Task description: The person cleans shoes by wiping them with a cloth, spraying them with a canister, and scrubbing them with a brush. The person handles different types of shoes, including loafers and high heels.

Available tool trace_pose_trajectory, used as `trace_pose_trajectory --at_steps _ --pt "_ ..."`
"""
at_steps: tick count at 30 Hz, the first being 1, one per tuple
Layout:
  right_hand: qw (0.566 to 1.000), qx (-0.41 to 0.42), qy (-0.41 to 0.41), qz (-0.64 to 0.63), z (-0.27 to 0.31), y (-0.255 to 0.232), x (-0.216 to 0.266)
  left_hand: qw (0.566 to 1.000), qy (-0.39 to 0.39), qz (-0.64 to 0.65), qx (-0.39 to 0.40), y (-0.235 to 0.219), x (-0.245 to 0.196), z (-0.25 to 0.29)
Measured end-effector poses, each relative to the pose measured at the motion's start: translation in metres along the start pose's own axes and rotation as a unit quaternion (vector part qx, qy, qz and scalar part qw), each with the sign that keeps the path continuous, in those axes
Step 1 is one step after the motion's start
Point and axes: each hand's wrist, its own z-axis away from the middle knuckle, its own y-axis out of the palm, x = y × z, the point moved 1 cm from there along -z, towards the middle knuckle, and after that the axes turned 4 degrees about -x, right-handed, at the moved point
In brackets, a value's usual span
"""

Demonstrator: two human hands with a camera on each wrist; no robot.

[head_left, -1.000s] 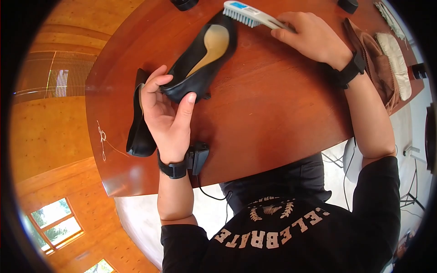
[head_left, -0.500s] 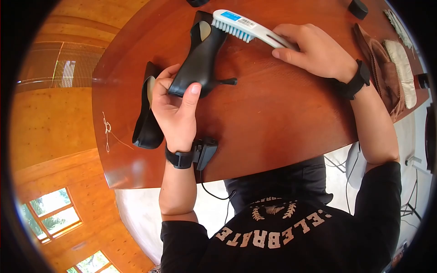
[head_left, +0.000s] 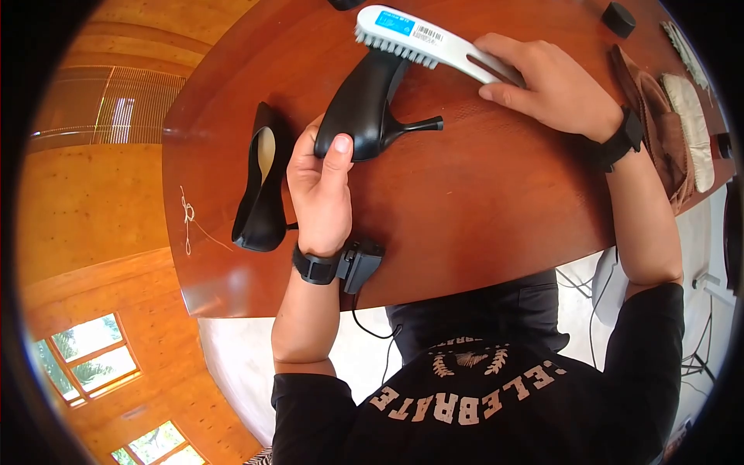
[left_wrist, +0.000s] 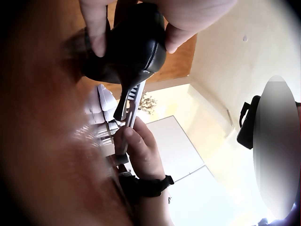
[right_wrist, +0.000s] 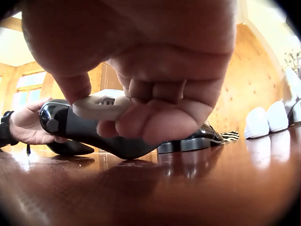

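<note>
A black high-heeled shoe (head_left: 356,108) is tipped on its side in the head view, its thin heel pointing right. My left hand (head_left: 324,190) grips it at the back, thumb on the near side and fingers beyond. In my right hand (head_left: 554,89) is the handle of a white brush (head_left: 426,43) with a blue label, its bristles down over the shoe's toe end, which they partly hide. The right wrist view shows the toe low by the tabletop and the heel end raised. The matching black shoe (head_left: 261,221) stands on the table left of my left hand.
Brown cloth (head_left: 643,116) and a cream pad (head_left: 688,132) lie at the table's right edge. A black round object (head_left: 618,19) stands at the back, a knotted string (head_left: 188,213) at the left. Other dark shoes (right_wrist: 207,136) and white shoes (right_wrist: 265,122) appear in the right wrist view.
The held shoe has rolled from opening upward onto its side, so its heel now points right. The brush has shifted slightly over the toe end, its labelled face now turned more upward.
</note>
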Motion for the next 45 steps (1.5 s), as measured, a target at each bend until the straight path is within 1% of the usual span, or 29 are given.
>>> trace_pose_trajectory --at_steps 3,4,6,7,9,11,14,15,17,18,21,22,25,27,30,33,37,39,42,43,45 --pt "0.994 0.086 -0.02 -0.068 0.0 -0.002 0.018 0.999 -0.019 0.033 -0.017 0.005 -0.005 0.001" --pt "0.993 0.091 -0.029 -0.075 0.002 -0.001 0.022 0.999 -0.018 0.039 -0.012 0.004 -0.004 0.001" --pt "0.995 0.06 -0.046 -0.059 0.0 0.002 0.018 0.999 -0.017 0.052 -0.002 0.002 -0.002 0.001" --pt "0.996 0.044 -0.053 -0.051 0.0 0.002 0.014 0.998 -0.024 0.051 -0.023 0.004 -0.004 0.001" --pt "1.0 -0.003 -0.01 -0.02 -0.001 -0.001 0.008 0.996 -0.038 0.049 -0.062 0.013 -0.009 0.001" --pt "0.998 -0.045 0.03 0.028 -0.001 -0.002 0.001 0.997 -0.036 0.045 -0.044 0.007 -0.006 0.001" --pt "1.0 0.005 0.023 -0.009 -0.003 -0.008 0.008 0.998 -0.032 0.039 -0.027 0.004 -0.004 0.001" --pt "0.999 0.008 -0.019 -0.036 -0.001 -0.002 0.007 0.999 -0.03 0.037 -0.024 0.003 -0.004 0.001" --pt "0.995 0.036 -0.051 -0.079 0.001 0.0 0.018 0.999 -0.016 0.028 -0.019 0.001 -0.002 0.001" --pt "0.994 0.047 -0.049 -0.089 0.001 0.001 0.021 1.0 -0.011 0.023 -0.018 0.001 -0.002 0.001" --pt "0.998 0.025 -0.017 -0.047 0.0 0.001 0.009 1.0 0.012 0.002 -0.017 -0.001 -0.003 0.001" --pt "0.999 0.004 0.001 -0.032 -0.001 0.001 0.005 0.999 0.02 -0.008 -0.026 0.0 -0.005 0.001" --pt "0.998 -0.023 0.055 0.02 -0.002 -0.002 -0.003 0.998 0.041 -0.034 -0.037 0.008 -0.014 0.003" --pt "0.998 -0.007 0.054 0.022 -0.002 -0.003 -0.003 0.997 0.052 -0.045 -0.03 0.011 -0.018 0.003" --pt "0.998 0.024 0.051 0.015 -0.002 -0.003 0.002 0.989 0.09 -0.116 -0.02 0.008 -0.018 0.003" --pt "0.999 0.006 0.032 0.004 -0.002 0.003 0.0 0.98 0.115 -0.159 -0.029 0.01 -0.019 0.004" --pt "0.997 0.02 0.064 0.023 -0.003 -0.002 0.002 0.97 0.125 -0.204 -0.033 0.011 -0.018 0.004" --pt "0.997 0.005 0.075 0.022 -0.004 -0.002 0.003 0.961 0.123 -0.245 -0.041 0.014 -0.021 0.004" --pt "0.995 -0.002 0.099 0.026 -0.006 -0.006 0.005 0.92 0.163 -0.354 -0.042 0.026 -0.03 0.002" --pt "0.994 0.0 0.109 0.028 -0.007 -0.007 0.005 0.912 0.169 -0.371 -0.039 0.031 -0.034 0.002" --pt "0.991 -0.032 0.128 0.025 -0.006 -0.005 0.001 0.895 0.18 -0.406 -0.035 0.038 -0.04 0.001"
